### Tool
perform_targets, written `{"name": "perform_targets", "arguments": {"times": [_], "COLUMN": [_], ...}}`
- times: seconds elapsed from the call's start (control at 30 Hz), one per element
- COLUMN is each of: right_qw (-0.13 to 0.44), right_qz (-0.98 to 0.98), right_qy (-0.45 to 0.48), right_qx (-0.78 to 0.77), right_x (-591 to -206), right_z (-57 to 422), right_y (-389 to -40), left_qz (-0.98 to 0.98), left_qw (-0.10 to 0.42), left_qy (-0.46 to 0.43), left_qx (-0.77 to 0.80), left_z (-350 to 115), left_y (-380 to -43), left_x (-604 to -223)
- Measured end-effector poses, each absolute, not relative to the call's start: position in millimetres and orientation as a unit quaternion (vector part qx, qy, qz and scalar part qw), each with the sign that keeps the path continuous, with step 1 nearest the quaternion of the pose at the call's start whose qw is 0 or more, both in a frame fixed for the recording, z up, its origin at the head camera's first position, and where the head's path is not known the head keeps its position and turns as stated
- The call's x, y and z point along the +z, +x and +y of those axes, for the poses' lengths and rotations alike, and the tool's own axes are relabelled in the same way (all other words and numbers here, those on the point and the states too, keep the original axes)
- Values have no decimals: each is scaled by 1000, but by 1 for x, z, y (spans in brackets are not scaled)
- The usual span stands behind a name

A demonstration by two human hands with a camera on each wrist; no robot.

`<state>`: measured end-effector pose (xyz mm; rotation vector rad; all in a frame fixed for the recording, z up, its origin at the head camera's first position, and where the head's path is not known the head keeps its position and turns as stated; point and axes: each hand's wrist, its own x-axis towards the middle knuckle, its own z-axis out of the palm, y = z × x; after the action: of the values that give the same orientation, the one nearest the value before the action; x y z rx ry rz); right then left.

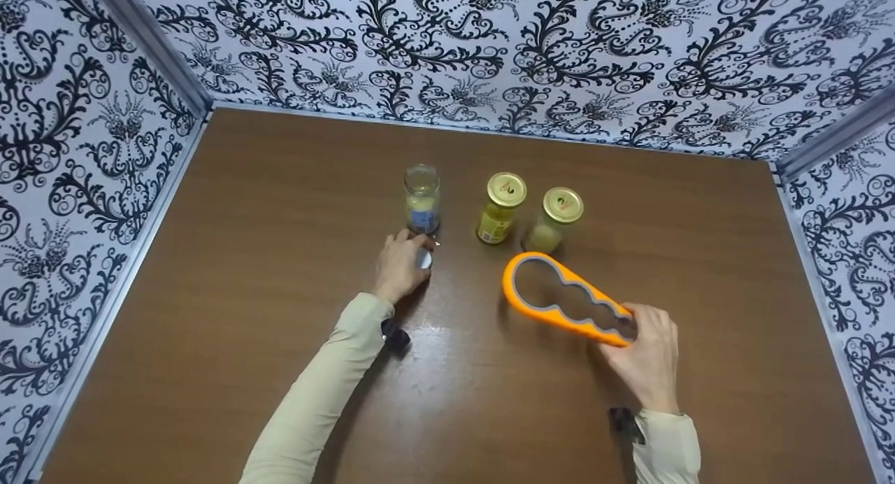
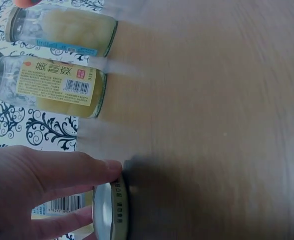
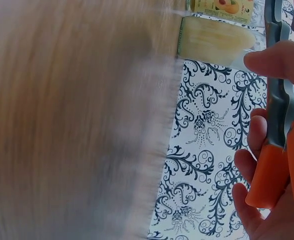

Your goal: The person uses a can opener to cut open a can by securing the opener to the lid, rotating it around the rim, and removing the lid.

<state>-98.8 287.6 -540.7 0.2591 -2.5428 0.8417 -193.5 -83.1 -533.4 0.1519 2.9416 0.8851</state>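
Note:
My left hand (image 1: 400, 266) pinches a round metal jar lid (image 2: 118, 212) by its rim, low over the table. The lid stands on edge, its pale inner face towards the palm. Just beyond the fingers is a lidless glass jar (image 1: 422, 208) with pale contents and a blue label. My right hand (image 1: 647, 351) grips an orange jar opener (image 1: 559, 319) with a grey scalloped inner edge. Its wide rounded end points left, in front of two lidded jars. One is a yellow-labelled jar (image 1: 495, 222); to its right stands a jar with pale contents (image 1: 544, 236).
The brown wooden table (image 1: 294, 211) carries all the jars, standing upright in a loose row towards the back. Patterned black-and-white panels (image 1: 454, 64) rise along the table's back and both sides.

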Motion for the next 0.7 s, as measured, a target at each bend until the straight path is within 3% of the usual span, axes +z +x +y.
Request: {"name": "perform_targets", "arguments": {"times": [0.7], "right_qw": [243], "right_qz": [-915], "right_qy": [85], "right_qx": [309], "right_x": [-539], "right_z": [293], "right_y": [-98], "left_qz": [959], "left_qw": [-8], "left_qy": [60], "left_qx": [278], "left_z": [-64], "left_y": [-178], "left_x": [-521]}}
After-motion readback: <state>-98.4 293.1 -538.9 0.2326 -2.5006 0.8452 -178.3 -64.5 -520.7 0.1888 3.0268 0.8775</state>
